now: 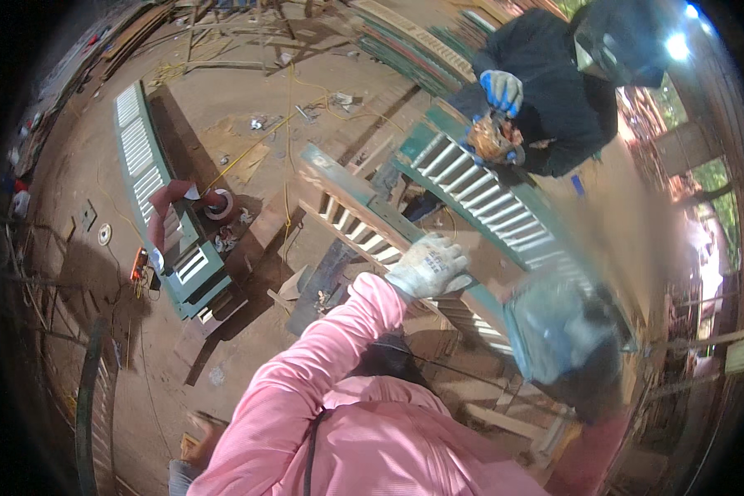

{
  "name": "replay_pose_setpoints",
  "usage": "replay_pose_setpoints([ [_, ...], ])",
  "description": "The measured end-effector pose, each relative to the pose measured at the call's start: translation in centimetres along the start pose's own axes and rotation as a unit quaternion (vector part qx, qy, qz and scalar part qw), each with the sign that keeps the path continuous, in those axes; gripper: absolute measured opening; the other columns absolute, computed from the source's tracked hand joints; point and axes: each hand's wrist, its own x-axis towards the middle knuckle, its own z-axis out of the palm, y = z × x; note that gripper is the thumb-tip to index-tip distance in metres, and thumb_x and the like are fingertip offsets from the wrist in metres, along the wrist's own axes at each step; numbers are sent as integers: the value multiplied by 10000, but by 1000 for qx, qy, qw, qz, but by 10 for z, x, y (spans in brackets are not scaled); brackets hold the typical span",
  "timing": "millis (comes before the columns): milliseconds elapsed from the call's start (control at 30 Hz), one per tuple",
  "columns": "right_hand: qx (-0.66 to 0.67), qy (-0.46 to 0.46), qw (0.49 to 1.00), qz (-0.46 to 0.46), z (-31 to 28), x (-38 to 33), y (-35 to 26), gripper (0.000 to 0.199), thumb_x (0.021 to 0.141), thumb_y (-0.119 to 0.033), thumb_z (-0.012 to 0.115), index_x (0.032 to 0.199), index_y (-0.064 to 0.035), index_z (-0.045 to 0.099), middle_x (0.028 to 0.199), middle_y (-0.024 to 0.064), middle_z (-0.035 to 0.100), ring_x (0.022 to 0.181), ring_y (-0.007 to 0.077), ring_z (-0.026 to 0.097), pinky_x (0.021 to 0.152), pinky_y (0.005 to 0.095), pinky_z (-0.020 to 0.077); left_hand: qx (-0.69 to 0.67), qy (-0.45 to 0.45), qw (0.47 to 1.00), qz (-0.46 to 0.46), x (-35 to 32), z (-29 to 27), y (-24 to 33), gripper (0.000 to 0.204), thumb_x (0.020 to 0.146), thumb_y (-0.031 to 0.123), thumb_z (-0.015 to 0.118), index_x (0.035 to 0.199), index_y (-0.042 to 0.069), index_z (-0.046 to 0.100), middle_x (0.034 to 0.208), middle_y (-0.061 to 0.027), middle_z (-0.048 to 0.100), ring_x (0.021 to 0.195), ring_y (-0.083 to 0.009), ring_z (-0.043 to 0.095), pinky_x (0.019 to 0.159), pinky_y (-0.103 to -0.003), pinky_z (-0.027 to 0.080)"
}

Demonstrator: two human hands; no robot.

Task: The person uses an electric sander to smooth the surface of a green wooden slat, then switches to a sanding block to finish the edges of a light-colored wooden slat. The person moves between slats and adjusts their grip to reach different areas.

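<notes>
The left hand (428, 266), gloved, presses flat on the green shutter (471, 198), steadying it. The right hand (591, 347), blurred at the shutter's near end, seems closed on a sander (554, 326), so sanding looks underway; next calls for steady passes along the slats.

Warm, fairly dim light with a glaring white spot at upper right, long shadows across the dirt floor (223, 149), heavy motion blur at right, perhaps a moving tool, and black fisheye corners.

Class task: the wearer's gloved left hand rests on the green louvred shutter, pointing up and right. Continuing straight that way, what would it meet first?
Probably the shutter's white slats beyond the left hand; depth is unclear.
</notes>
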Motion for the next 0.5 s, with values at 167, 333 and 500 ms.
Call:
replay_pose_setpoints([
  [167,27,21,969,247,-64,-141,69,619,721,-153,881,1279,-13,653,1146,95,732,1058,251,700,958,398,555,34,-52,998,-29,1,-15,12,457,888,503,715,1093,95,704,917,-100,651,931,-314,658,1007,-479,462],
  [333,-159,65,889,424,-88,-253,225,617,674,-127,880,1242,-4,672,1051,110,749,873,252,716,772,428,587,16,-70,997,13,29,19,59,549,876,527,700,1170,63,697,1001,-135,666,1026,-322,636,1058,-492,434],
  [500,34,104,865,490,-63,-292,319,582,688,-70,860,1237,4,684,970,115,759,709,259,704,603,454,560,-15,-165,986,-11,49,69,88,546,887,573,673,1087,66,704,1027,-140,682,1017,-340,656,918,-481,504],
])
